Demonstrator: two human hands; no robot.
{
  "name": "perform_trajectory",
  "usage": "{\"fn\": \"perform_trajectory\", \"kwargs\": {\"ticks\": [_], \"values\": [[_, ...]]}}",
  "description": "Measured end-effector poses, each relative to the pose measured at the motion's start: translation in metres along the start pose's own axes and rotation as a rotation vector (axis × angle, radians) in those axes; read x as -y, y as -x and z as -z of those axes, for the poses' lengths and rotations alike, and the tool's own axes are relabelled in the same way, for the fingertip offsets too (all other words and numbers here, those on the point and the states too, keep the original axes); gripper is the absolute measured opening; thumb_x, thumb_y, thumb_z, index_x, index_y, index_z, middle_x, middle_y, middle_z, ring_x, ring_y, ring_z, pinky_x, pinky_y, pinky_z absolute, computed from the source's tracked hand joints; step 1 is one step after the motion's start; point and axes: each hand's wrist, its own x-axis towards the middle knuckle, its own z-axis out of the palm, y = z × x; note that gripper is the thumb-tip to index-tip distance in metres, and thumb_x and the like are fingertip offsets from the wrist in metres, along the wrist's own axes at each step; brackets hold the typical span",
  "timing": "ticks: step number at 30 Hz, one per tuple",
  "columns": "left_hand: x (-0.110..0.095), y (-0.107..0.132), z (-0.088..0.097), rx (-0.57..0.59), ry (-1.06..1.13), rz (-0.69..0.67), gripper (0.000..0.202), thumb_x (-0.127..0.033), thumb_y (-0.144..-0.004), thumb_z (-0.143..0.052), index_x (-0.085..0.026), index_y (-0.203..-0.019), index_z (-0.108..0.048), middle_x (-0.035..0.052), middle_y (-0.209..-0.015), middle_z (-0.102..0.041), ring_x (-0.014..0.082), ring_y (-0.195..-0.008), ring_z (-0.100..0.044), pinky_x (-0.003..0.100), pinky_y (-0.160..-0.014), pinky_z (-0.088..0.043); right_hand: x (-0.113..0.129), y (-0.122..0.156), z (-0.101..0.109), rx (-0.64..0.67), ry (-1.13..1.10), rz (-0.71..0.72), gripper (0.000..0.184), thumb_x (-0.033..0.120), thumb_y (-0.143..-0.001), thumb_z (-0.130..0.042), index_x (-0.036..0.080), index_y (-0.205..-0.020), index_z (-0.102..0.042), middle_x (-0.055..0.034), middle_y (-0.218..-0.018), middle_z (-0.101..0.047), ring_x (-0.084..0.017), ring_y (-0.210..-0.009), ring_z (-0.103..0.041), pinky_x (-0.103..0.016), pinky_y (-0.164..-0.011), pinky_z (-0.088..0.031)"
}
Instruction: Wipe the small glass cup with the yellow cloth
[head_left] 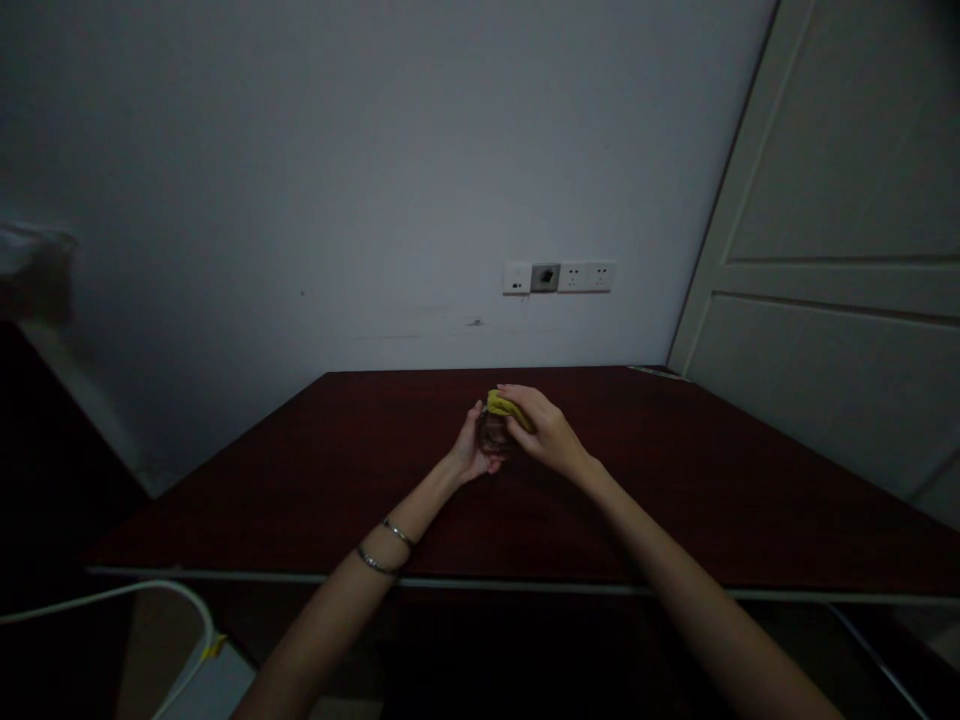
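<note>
Over the middle of a dark red table [675, 480], both my hands meet around a small see-through glass [493, 434]. My left hand [471, 455] curls round the glass from the left, with two thin bangles on that wrist. My right hand [541, 430] is closed on a yellow cloth [504, 404] and presses it onto the top of the glass. The dim light hides the details of the glass.
A white wall stands behind the table, with a strip of sockets [559, 277] above its far edge. A pale door [840, 250] is at the right. A white curved chair back [187, 610] sits at the lower left, near the table's front edge.
</note>
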Motion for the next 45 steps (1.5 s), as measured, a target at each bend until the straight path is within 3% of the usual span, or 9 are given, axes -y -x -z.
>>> {"fn": "perform_trajectory", "kwargs": {"ticks": [4,10,28,45], "values": [[-0.001,0.001,-0.003,-0.015,-0.035,-0.034,0.06,-0.065,-0.075,-0.032,-0.012,-0.077,-0.058,0.0037,-0.048,-0.055,0.01,-0.027,-0.041,0.02,-0.023,-0.031,-0.004,0.004,-0.002,-0.066,-0.011,-0.034,0.04,0.014,-0.08,-0.046,0.022,-0.119,-0.046,-0.009,-0.117,-0.055,-0.02,-0.11,-0.05,-0.041,-0.094,-0.042],[-0.003,0.002,-0.003,0.074,-0.069,0.006,0.074,-0.07,-0.073,-0.022,-0.008,-0.088,-0.059,0.0155,-0.064,-0.065,0.0095,-0.027,-0.04,0.022,-0.025,-0.033,-0.009,0.011,0.0,-0.115,-0.011,-0.057,0.038,0.013,-0.079,-0.047,0.023,-0.116,-0.05,-0.0074,-0.114,-0.057,-0.019,-0.107,-0.052,-0.039,-0.091,-0.044],[-0.001,0.0,0.001,0.013,-0.054,0.076,0.077,-0.074,-0.068,-0.024,-0.009,-0.08,-0.061,0.0121,-0.058,-0.063,0.006,-0.025,-0.032,0.018,-0.023,-0.02,-0.012,0.033,-0.006,-0.208,-0.014,-0.177,0.033,0.014,-0.077,-0.051,0.023,-0.109,-0.055,-0.0066,-0.106,-0.062,-0.019,-0.097,-0.057,-0.036,-0.085,-0.046],[-0.004,-0.002,-0.001,-0.075,0.022,0.044,0.074,-0.074,-0.069,-0.026,-0.009,-0.077,-0.06,0.0097,-0.056,-0.059,0.0055,-0.027,-0.031,0.018,-0.025,-0.018,0.004,0.051,-0.011,-0.24,0.083,-0.158,0.029,0.012,-0.076,-0.05,0.022,-0.102,-0.057,-0.0071,-0.095,-0.062,-0.021,-0.091,-0.056,-0.039,-0.079,-0.048]]}}
